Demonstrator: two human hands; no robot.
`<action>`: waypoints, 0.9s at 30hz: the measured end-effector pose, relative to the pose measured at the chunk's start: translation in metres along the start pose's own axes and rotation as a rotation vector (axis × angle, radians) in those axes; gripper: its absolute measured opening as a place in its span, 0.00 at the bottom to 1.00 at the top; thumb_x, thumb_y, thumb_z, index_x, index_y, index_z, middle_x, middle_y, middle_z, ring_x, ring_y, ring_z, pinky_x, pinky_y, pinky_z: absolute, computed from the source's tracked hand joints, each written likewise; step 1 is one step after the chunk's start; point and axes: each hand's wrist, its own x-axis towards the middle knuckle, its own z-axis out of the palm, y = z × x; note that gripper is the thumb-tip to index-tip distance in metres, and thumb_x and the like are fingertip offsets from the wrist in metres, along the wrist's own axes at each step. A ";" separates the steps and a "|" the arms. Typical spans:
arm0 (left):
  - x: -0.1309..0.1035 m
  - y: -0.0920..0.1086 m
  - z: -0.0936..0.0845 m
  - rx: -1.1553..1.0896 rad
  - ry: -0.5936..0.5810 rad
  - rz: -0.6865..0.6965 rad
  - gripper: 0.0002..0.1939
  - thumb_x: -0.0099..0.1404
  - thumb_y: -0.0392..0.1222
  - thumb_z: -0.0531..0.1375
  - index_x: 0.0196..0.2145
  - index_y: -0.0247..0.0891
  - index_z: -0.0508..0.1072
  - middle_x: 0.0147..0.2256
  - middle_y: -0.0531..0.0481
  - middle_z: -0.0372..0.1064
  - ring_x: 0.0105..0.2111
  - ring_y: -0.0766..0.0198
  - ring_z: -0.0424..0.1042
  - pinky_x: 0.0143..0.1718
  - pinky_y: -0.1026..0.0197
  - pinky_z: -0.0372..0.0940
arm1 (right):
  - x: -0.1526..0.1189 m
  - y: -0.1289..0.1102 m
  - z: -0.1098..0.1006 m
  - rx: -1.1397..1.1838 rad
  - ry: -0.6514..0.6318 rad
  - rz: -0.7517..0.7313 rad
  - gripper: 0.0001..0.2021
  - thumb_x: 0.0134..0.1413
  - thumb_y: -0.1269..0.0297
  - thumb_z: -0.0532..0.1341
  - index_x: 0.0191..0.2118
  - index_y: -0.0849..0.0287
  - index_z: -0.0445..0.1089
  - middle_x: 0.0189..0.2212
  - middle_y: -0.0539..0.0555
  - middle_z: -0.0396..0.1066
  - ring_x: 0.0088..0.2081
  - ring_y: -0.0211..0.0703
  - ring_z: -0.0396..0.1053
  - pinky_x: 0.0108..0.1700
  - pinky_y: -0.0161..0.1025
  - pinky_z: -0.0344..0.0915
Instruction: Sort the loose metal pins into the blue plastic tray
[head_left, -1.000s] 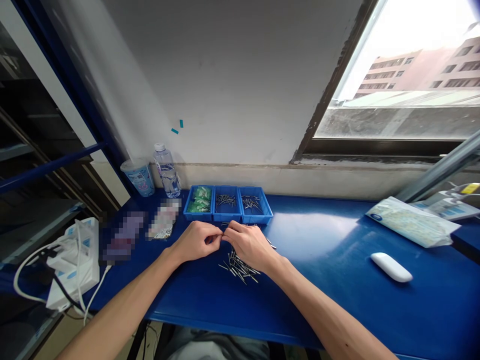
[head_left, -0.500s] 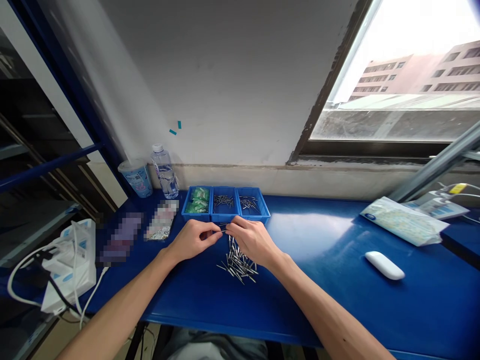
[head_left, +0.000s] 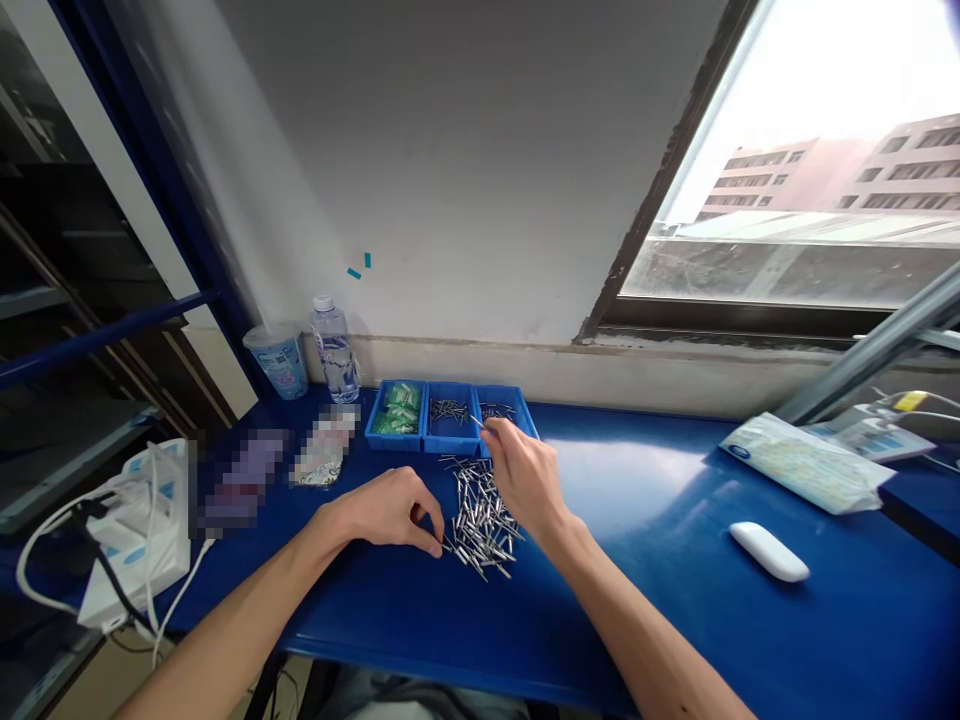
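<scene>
Slim silvery metal pins (head_left: 484, 520) lie in a loose pile on the blue table. My left hand (head_left: 394, 508) is at the pile's left edge, thumb and index finger pinched on the end of a pin. Above the front of the blue bins, my right hand (head_left: 525, 475) is closed with another metal pin (head_left: 477, 421) sticking out from its fingertips to the left. Behind the pile, the middle bin (head_left: 450, 443) and the right bin (head_left: 530, 425) contain similar pins; my right hand partly hides the right one. Green packets (head_left: 401, 405) fill the left bin (head_left: 371, 432).
A water bottle (head_left: 336, 355) and a blue cup (head_left: 279, 365) stand by the wall at left. Power strips with cables (head_left: 142, 540) lie at the left edge. On the right are a white oval case (head_left: 769, 551) and a flat soft pack (head_left: 810, 463).
My hands, together in front of the bins before, are now apart. The left has come down to the pile's left edge; the right has risen to the right bin with a pin.
</scene>
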 end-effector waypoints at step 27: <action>-0.001 0.004 -0.005 0.148 -0.030 -0.138 0.07 0.69 0.45 0.65 0.37 0.41 0.81 0.22 0.57 0.66 0.22 0.68 0.64 0.26 0.63 0.52 | -0.011 -0.013 0.010 0.043 -0.550 -0.251 0.15 0.76 0.67 0.50 0.36 0.58 0.70 0.28 0.50 0.74 0.24 0.36 0.65 0.28 0.37 0.46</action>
